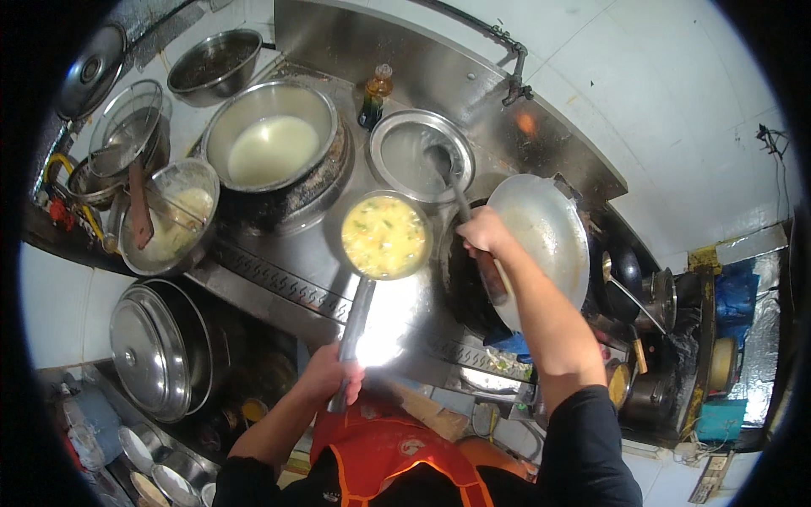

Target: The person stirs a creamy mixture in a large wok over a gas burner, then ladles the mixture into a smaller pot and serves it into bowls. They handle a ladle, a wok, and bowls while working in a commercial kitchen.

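Observation:
My left hand [334,374] grips the long handle of a saucepan [363,298]. Yellow soup with green and orange bits [384,236] fills the pan, which is over the steel cooktop. In my right hand [485,229] is the wooden handle of a ladle [457,184]. The ladle's bowl dips into a round steel pot [377,158] of cloudy liquid behind the saucepan. Beneath my right forearm, a large pale wok [551,234] tilts at the right burner, partly covered by the arm.
A big steel basin [212,142] of pale liquid stands at the back left. Beside it, a bowl [209,184] carries a strainer [140,209]. A sauce bottle [375,98] stands near the backsplash, under a wall tap [518,82]. A lidded pot [152,352] sits lower left; another ladle [633,295] lies right.

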`<state>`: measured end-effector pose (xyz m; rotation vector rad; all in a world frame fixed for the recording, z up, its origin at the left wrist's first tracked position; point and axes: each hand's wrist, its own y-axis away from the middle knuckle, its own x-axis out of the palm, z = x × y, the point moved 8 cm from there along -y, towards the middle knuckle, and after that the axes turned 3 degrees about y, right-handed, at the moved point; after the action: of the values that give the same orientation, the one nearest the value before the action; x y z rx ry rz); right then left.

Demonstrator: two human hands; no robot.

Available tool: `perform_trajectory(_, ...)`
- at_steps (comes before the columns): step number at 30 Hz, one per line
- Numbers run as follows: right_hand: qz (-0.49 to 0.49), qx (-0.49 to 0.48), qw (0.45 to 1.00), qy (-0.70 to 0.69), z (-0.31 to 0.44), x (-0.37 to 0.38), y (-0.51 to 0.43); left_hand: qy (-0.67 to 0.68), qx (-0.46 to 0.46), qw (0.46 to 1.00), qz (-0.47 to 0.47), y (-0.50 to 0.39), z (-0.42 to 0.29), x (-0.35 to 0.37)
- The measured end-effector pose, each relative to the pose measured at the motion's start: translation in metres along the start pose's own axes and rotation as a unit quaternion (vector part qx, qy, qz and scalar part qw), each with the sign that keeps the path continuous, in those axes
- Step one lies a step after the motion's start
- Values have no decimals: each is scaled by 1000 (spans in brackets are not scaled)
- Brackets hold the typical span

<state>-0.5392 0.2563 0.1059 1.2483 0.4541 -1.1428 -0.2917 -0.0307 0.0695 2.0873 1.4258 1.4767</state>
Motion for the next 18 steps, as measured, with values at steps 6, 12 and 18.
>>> perform_trajectory(6,292,64,362,-883,15,60,37,-10,25,997,-76,45,-34,-8)
perform_trajectory(12,220,-106,274,-930,-21,-6,137,-43,33,995,-87,63,-57,3)
perform_trajectory(18,33,-118,503,-856,-103,-92,250,-35,38,998,-27,59,-71,33)
